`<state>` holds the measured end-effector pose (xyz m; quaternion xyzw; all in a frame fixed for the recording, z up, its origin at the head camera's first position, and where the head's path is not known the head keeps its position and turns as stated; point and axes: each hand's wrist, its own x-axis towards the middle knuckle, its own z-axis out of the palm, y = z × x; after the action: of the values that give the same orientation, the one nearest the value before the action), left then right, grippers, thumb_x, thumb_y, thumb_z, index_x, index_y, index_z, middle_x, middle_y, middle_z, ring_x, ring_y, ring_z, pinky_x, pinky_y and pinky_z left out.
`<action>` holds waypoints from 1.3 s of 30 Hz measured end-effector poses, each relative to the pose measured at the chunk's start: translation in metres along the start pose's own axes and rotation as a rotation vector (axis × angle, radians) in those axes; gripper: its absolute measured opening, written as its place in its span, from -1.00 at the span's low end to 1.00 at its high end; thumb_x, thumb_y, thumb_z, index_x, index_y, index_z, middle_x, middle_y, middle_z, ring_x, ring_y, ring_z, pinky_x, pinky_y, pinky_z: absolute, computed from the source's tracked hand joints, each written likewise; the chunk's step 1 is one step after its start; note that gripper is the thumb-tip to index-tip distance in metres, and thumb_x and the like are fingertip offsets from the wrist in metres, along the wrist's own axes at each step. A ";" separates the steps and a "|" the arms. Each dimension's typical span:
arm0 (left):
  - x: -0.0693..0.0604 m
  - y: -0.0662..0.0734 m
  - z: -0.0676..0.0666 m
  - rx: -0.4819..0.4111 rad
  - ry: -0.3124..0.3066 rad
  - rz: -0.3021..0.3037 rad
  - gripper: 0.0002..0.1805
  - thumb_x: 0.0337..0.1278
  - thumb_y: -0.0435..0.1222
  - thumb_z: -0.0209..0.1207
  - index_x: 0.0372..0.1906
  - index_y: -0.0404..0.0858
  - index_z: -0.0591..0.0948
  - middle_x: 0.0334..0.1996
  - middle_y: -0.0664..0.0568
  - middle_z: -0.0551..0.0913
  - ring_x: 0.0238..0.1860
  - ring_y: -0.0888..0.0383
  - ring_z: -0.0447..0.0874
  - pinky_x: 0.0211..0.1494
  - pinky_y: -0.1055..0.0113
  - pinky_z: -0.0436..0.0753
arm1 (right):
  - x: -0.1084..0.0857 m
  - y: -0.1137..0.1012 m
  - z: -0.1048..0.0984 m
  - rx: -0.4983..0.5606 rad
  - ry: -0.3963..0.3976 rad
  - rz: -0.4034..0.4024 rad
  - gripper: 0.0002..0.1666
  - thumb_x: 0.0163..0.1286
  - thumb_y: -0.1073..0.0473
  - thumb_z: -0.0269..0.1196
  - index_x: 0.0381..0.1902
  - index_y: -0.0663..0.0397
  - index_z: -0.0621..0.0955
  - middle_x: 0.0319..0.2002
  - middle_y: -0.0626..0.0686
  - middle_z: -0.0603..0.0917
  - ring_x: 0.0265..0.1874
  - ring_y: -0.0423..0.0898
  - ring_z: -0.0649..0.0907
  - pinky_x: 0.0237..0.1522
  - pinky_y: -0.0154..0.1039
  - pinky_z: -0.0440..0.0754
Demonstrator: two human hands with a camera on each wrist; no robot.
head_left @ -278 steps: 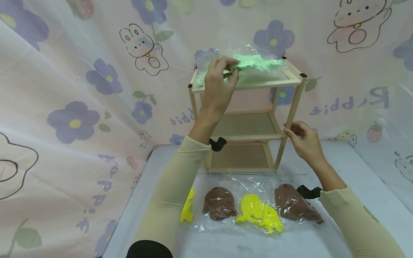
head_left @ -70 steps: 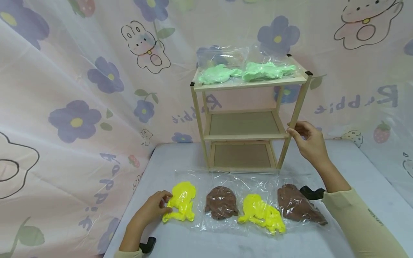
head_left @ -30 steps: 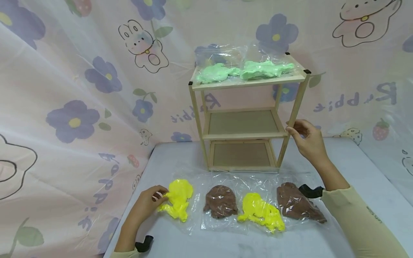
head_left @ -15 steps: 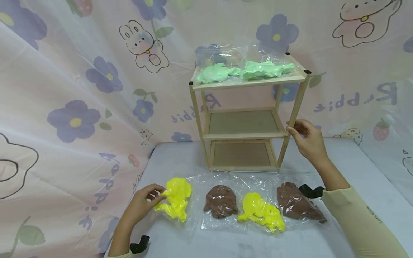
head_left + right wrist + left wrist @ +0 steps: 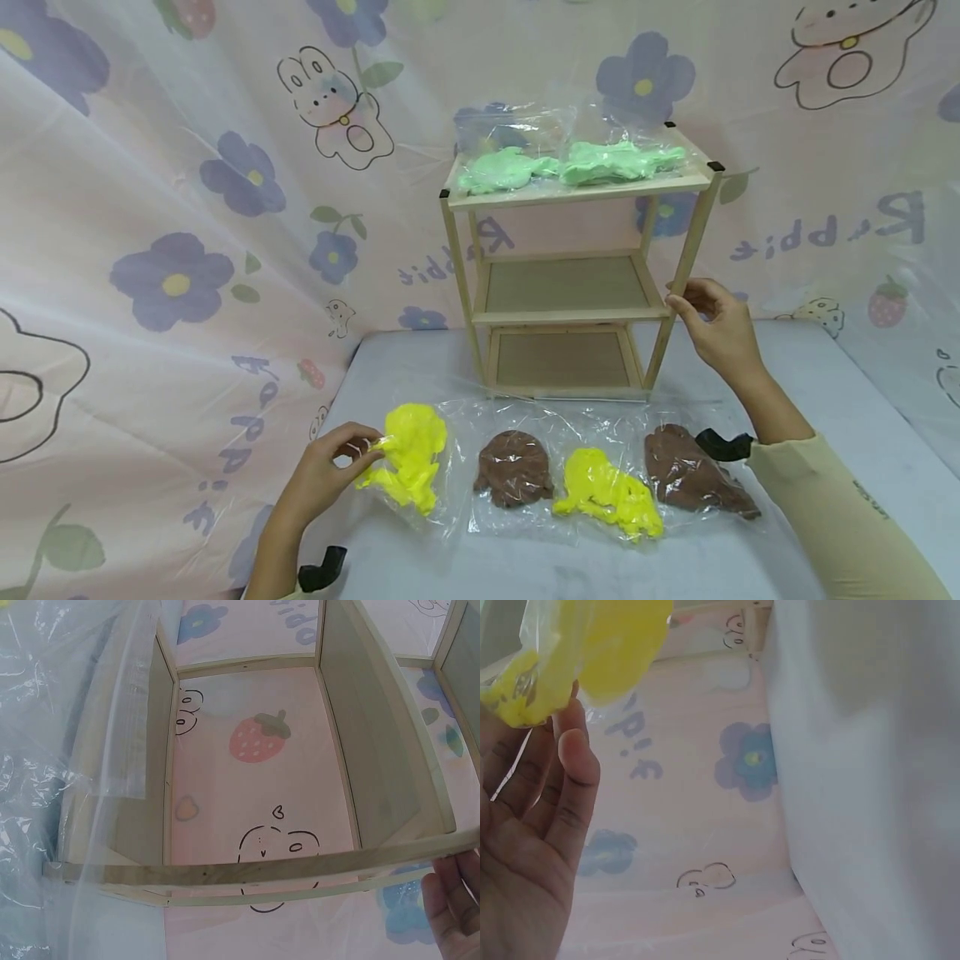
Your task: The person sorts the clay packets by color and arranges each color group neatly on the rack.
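My left hand (image 5: 318,477) pinches the left edge of a clear plastic bag holding yellow clay-like stuff (image 5: 415,446), its near side tilted up. In the left wrist view the bag's yellow lump (image 5: 619,649) hangs above the fingers. My right hand (image 5: 716,329) holds the front right post of a three-tier wooden shelf (image 5: 570,317) at the middle tier. The right wrist view shows its fingertips against the wooden post (image 5: 247,871). On the top tier lie two bags of light green stuff, one left (image 5: 504,171) and one right (image 5: 618,162).
Before the shelf, bags lie in a row on the white table (image 5: 390,567): a round brown lump (image 5: 513,468), a yellow lump (image 5: 607,496) and a larger brown lump (image 5: 693,475). A printed curtain (image 5: 172,400) surrounds the table.
My left hand has come down from the green bag on the top tier to the left yellow bag, pulled it slightly left and raised it a little. My right hand stays on the post.
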<state>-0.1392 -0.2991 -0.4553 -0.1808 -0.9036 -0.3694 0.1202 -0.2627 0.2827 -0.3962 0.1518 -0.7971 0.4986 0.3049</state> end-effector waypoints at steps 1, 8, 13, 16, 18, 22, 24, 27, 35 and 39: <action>0.001 0.001 0.000 -0.004 0.004 0.013 -0.65 0.18 -0.33 0.55 0.01 0.05 0.75 -0.10 0.30 0.75 -0.18 0.29 0.71 -0.06 0.37 0.81 | 0.000 0.000 0.000 0.001 0.000 0.001 -0.70 0.54 0.36 0.34 0.16 0.36 0.69 -0.12 -0.38 0.68 -0.14 -0.46 0.67 0.04 -0.63 0.54; 0.012 0.014 0.010 -0.061 0.031 0.124 -0.65 0.17 -0.41 0.54 0.00 -0.07 0.75 -0.11 0.24 0.77 -0.19 0.27 0.72 -0.10 0.41 0.79 | 0.001 -0.001 -0.001 -0.004 0.000 0.005 -0.69 0.56 0.33 0.34 0.18 0.35 0.68 -0.12 -0.26 0.72 -0.14 -0.46 0.66 0.04 -0.62 0.53; 0.023 0.024 0.020 -0.108 0.020 0.198 -0.63 0.18 -0.48 0.51 0.03 -0.09 0.74 -0.09 0.16 0.77 -0.17 0.25 0.72 -0.10 0.44 0.78 | 0.000 -0.001 -0.001 -0.001 0.003 0.000 -0.69 0.57 0.29 0.34 0.16 0.37 0.69 -0.13 -0.06 0.77 -0.16 -0.44 0.67 0.03 -0.62 0.55; 0.028 0.030 0.026 -0.122 0.023 0.235 -0.59 0.16 -0.52 0.50 0.03 -0.09 0.73 -0.09 0.14 0.77 -0.18 0.24 0.72 -0.10 0.44 0.78 | -0.001 0.000 -0.001 -0.006 0.003 0.001 -0.69 0.58 0.27 0.34 0.16 0.36 0.69 -0.12 -0.02 0.78 -0.16 -0.44 0.67 0.03 -0.62 0.55; 0.031 0.034 0.030 -0.133 0.027 0.252 -0.58 0.15 -0.53 0.51 0.04 -0.09 0.73 -0.09 0.14 0.77 -0.18 0.23 0.72 -0.09 0.44 0.79 | -0.001 0.002 0.000 -0.006 0.003 -0.001 -0.68 0.58 0.26 0.33 0.17 0.37 0.68 -0.12 0.00 0.77 -0.16 -0.44 0.66 0.04 -0.62 0.54; 0.037 0.045 0.036 -0.163 0.034 0.281 -0.59 0.15 -0.51 0.51 0.04 -0.10 0.73 -0.10 0.14 0.77 -0.20 0.23 0.72 -0.08 0.41 0.79 | 0.000 0.002 0.000 -0.001 0.005 -0.002 -0.70 0.56 0.33 0.34 0.17 0.36 0.69 -0.13 -0.12 0.75 -0.16 -0.44 0.66 0.03 -0.62 0.54; 0.040 0.050 0.038 -0.181 0.035 0.293 -0.62 0.18 -0.49 0.50 0.05 -0.11 0.73 -0.09 0.13 0.77 -0.20 0.22 0.72 -0.08 0.39 0.80 | 0.000 0.000 0.000 -0.002 0.008 -0.004 -0.70 0.55 0.34 0.34 0.16 0.36 0.69 -0.14 -0.16 0.75 -0.16 -0.44 0.66 0.03 -0.62 0.54; 0.045 0.057 0.044 -0.194 0.054 0.306 -0.64 0.20 -0.48 0.50 0.04 -0.10 0.73 -0.10 0.12 0.77 -0.21 0.21 0.72 -0.08 0.38 0.80 | 0.001 -0.001 0.000 0.002 0.007 -0.006 -0.71 0.54 0.35 0.35 0.15 0.36 0.69 -0.14 -0.25 0.73 -0.16 -0.45 0.66 0.03 -0.63 0.54; 0.061 0.076 0.062 -0.204 0.165 0.334 -0.65 0.20 -0.46 0.51 0.03 -0.12 0.74 -0.13 0.11 0.77 -0.21 0.19 0.67 -0.15 0.35 0.77 | 0.001 -0.003 0.000 0.017 0.003 -0.008 -0.72 0.54 0.38 0.34 0.14 0.38 0.69 -0.13 -0.39 0.68 -0.14 -0.44 0.67 0.04 -0.63 0.55; 0.069 0.083 0.068 -0.208 0.194 0.304 -0.68 0.24 -0.42 0.50 0.03 -0.09 0.76 -0.15 0.16 0.76 -0.25 0.19 0.63 -0.19 0.33 0.75 | 0.001 -0.001 0.000 0.016 0.005 -0.005 -0.72 0.53 0.38 0.35 0.14 0.38 0.69 -0.13 -0.36 0.69 -0.14 -0.44 0.67 0.04 -0.63 0.56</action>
<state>-0.1727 -0.1789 -0.4269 -0.2903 -0.8070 -0.4541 0.2415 -0.2631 0.2818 -0.3948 0.1551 -0.7917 0.5048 0.3071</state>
